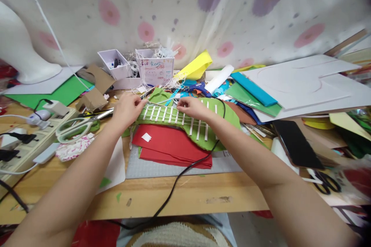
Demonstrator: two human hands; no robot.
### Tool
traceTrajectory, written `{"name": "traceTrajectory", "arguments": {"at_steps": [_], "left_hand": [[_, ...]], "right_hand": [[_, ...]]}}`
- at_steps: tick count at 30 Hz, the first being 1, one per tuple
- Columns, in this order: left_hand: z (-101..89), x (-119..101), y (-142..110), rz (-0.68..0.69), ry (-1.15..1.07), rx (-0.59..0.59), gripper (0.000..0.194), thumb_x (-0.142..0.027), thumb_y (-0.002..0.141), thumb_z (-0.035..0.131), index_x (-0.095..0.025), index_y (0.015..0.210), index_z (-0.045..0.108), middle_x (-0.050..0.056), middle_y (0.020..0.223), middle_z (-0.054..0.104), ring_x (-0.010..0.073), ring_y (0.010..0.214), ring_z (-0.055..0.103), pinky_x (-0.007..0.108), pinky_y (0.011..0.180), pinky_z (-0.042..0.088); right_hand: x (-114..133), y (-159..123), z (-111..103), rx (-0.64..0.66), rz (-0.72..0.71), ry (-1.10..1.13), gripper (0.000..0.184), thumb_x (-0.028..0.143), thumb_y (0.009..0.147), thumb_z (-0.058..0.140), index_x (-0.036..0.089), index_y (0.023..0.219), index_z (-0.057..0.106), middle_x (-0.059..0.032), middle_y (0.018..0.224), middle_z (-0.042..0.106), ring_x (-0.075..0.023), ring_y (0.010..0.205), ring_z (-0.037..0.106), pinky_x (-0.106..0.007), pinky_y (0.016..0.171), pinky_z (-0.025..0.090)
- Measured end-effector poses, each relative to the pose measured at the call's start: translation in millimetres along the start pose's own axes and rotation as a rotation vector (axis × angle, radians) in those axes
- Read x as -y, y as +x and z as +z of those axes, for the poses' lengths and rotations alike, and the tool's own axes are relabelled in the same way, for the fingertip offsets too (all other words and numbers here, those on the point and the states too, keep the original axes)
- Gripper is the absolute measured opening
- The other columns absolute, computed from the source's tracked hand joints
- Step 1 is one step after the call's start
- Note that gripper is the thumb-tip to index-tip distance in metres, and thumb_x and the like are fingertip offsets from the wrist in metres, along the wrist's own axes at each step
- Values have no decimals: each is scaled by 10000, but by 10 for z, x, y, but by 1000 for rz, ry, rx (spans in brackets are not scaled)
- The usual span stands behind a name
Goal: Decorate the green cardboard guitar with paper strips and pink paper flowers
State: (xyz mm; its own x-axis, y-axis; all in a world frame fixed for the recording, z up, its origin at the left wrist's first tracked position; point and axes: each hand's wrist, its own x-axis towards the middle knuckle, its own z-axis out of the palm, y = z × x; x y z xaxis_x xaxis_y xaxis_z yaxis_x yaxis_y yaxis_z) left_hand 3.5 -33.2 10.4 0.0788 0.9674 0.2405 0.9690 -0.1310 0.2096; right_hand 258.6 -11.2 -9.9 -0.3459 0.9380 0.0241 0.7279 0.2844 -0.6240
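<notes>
A green felt piece [228,123] shaped like a stringed instrument lies across folded red felt [171,142]. Short white strips [163,115] cross it in a row, and thin pale strings run lengthwise over them. At its narrow left end, my left hand [127,110] is closed in a pinch. My right hand [193,108] hovers over its middle, thumb and fingers pressed together. A thin white string [162,105] stretches between both hands, its ends hidden by the fingers.
Beneath the felt is a grey cutting mat [174,171]. A black cable [174,189] trails over the table edge. Green-handled scissors [74,127] and a power strip [43,139] are left; a blue glue gun [199,88] sits behind; a phone [297,142] and black-handled scissors [326,183] lie right.
</notes>
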Motion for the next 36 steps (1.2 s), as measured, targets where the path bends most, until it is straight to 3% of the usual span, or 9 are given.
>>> {"name": "traceTrajectory", "arguments": {"at_steps": [4,12,16,20,23,27,31,36], "left_hand": [[119,52,60,31,85,69,245,-321,719,654,-196,907,558,120,1044,611,311,1077,528,405,901,434],[-10,210,174,36,155,86,310,-70,685,516,-202,944,620,108,1072,646,308,1078,554,428,865,436],[-20,235,142,197,332,57,328,-34,712,473,-192,917,675,125,1050,675,319,1123,540,481,947,388],[98,135,61,336,440,61,322,-65,825,392,-138,907,694,181,992,682,315,1083,564,474,969,390],[170,55,46,361,408,165,341,-52,829,378,-123,951,688,202,995,682,308,1050,599,444,935,427],[188,51,71,224,393,322,399,-41,824,360,-113,1122,615,209,1080,645,298,974,649,392,809,483],[206,141,114,209,262,290,368,-109,821,427,-155,1154,576,168,1150,602,277,985,640,364,818,488],[251,169,190,284,-103,331,354,-242,757,525,-173,1093,612,83,1086,565,177,825,618,322,855,485]], "right_hand": [[93,49,74,29,-35,-29,73,180,824,604,157,813,673,-44,859,689,-128,756,562,-244,690,379],[85,112,180,37,-96,-172,112,205,820,625,151,842,720,-68,892,698,-153,817,576,-249,711,381],[111,149,178,73,-90,-175,159,220,847,604,143,850,743,-67,876,708,-149,803,584,-237,681,366],[162,235,176,127,-29,-114,334,314,954,477,148,896,761,-39,752,692,-124,679,562,-232,625,347],[224,309,188,116,-25,-109,381,338,980,443,154,885,763,-45,745,694,-128,689,570,-232,639,360],[313,388,265,99,-53,-155,239,316,905,581,156,869,755,-57,835,727,-145,738,601,-238,647,378],[349,435,397,83,-83,-219,177,299,809,685,142,843,762,-71,831,735,-164,762,612,-249,670,390],[364,459,469,80,-101,-176,170,286,797,678,138,801,760,-56,757,722,-148,716,600,-243,648,377]]}}
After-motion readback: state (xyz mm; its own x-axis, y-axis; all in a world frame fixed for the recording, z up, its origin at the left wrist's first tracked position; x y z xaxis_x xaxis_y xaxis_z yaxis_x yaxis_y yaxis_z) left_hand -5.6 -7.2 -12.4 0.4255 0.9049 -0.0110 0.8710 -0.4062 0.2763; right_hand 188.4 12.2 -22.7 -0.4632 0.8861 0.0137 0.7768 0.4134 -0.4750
